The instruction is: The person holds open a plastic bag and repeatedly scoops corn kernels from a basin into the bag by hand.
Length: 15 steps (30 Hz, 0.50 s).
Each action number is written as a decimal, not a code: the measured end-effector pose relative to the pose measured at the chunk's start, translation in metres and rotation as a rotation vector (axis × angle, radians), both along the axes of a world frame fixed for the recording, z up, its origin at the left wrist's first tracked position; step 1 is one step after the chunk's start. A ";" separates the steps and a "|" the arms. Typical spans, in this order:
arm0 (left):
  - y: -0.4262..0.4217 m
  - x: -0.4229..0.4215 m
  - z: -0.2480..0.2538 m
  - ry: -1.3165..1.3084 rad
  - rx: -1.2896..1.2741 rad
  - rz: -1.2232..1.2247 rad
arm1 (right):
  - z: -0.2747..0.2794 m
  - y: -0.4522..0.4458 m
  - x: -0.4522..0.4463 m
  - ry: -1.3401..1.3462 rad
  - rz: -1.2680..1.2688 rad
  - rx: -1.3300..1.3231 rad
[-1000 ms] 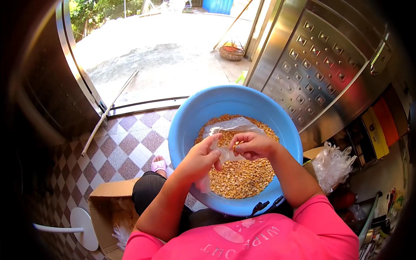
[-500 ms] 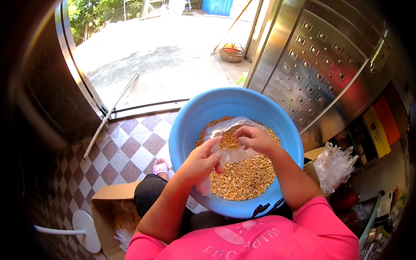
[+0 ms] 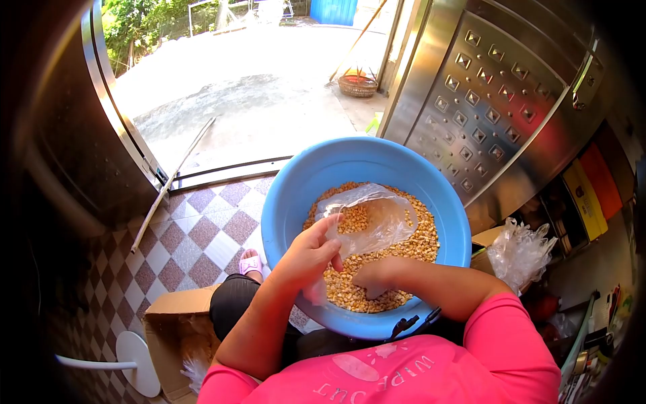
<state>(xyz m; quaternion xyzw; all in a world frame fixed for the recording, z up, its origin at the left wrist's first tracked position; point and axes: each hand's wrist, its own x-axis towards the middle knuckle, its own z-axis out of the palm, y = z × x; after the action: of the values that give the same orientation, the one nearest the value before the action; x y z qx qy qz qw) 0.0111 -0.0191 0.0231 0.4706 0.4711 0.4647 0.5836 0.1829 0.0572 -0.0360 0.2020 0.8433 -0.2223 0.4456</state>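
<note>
A big blue basin [image 3: 289, 182] holds yellow corn kernels [image 3: 356, 299]. Inside it lies a clear plastic bag [image 3: 387, 225], its mouth spread open, with kernels showing within. My left hand [image 3: 313, 252] grips the bag's left edge between thumb and fingers. Lower in the basin, my right hand [image 3: 377, 277] reaches into the loose kernels in front of the bag; its fingertips are buried, so what they hold is hidden.
A cardboard box [image 3: 165, 337] and a white round base [image 3: 138, 363] are at the lower left. Crumpled plastic bags [image 3: 517, 256] sit right of the basin. A long stick [image 3: 171, 185] crosses the doorway sill; a wicker basket [image 3: 358, 85] stands outside by the metal door [image 3: 484, 108].
My right hand has left the bag's mouth and moved down into the loose kernels. The bag's opening is now more exposed. My left hand has stayed at the bag's edge.
</note>
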 end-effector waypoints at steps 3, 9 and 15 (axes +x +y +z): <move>-0.001 0.000 0.001 -0.031 -0.012 0.007 | 0.001 -0.005 -0.004 -0.059 -0.039 -0.127; 0.000 0.001 -0.003 -0.011 0.008 0.011 | 0.043 0.003 -0.004 0.020 -0.202 -0.297; 0.002 0.001 -0.007 -0.029 0.023 0.018 | 0.068 0.040 0.022 0.478 -0.672 -0.634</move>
<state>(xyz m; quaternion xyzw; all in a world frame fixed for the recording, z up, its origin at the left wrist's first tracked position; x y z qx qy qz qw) 0.0125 -0.0173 0.0158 0.4662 0.4612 0.4821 0.5809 0.2054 0.0969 0.0320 0.2602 0.7015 -0.6375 0.1839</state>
